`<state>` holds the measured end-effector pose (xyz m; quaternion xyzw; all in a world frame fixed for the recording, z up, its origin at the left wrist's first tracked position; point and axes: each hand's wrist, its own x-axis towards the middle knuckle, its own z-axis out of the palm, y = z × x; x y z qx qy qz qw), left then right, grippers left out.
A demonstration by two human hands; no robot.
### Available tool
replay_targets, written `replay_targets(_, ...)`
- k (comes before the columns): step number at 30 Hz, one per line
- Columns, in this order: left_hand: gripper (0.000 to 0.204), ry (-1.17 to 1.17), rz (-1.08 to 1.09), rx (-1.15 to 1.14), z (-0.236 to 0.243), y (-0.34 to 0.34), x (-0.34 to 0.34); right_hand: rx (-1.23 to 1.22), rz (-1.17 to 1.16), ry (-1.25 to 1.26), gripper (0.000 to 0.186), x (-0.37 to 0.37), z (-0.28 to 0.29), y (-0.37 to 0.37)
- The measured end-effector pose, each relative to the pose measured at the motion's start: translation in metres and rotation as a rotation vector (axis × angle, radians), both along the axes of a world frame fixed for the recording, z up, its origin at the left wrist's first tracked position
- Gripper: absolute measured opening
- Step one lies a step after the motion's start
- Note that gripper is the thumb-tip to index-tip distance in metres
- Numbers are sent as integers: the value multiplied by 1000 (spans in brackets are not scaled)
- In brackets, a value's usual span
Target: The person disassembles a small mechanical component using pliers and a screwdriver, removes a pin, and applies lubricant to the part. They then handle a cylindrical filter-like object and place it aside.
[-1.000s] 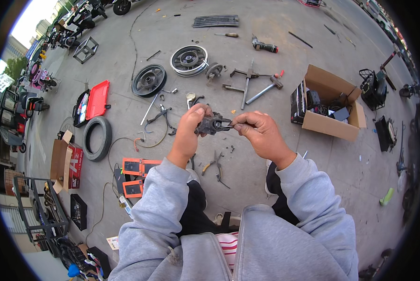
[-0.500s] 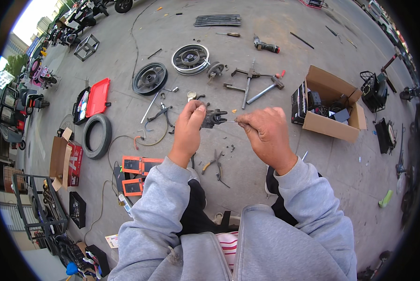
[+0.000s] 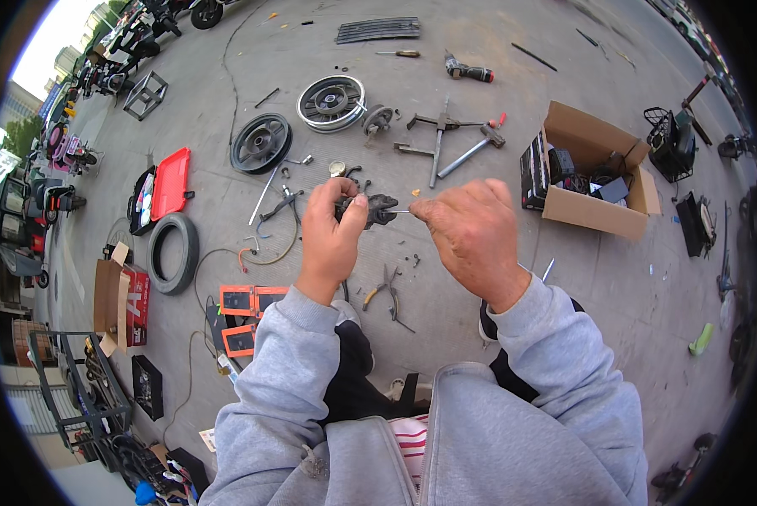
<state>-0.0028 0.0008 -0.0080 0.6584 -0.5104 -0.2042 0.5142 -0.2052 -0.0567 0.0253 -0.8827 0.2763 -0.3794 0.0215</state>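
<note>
My left hand [image 3: 329,240] is closed around a small, dark, greasy metal part that looks like a brake caliper [image 3: 382,208], held above the ground between my knees. Pinched in the fingers of my right hand [image 3: 473,240] is a thin metal rod [image 3: 403,212], whose far end meets the right side of the caliper. My fingers hide the rod's other end. On the ground below lie pliers [image 3: 382,291] with yellow and dark handles. Past my left hand are a round gauge-like disc [image 3: 337,169] and several small dark parts.
Ahead lie two wheel rims [image 3: 331,103] [image 3: 261,142], a hub [image 3: 377,121], a puller frame [image 3: 436,145], a hammer [image 3: 471,156] and a cordless drill [image 3: 468,71]. A cardboard box [image 3: 593,212] of parts stands right. Leftward are a tyre [image 3: 174,253], a red case [image 3: 172,184] and orange-edged trays [image 3: 237,341].
The caliper has turned in my left hand, and its prongs show less distinctly. My right hand has shifted slightly left and rolled over, with its back now more upward.
</note>
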Motion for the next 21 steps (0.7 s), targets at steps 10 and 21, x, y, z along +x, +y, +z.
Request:
replay_targets(10,21,-125,-4,-43,7,3,-4,127,5,14,16,4,-2,4)
replay_targets(21,27,245,-112,86,11,4,-9,772,120,-154,10,9,-16,0)
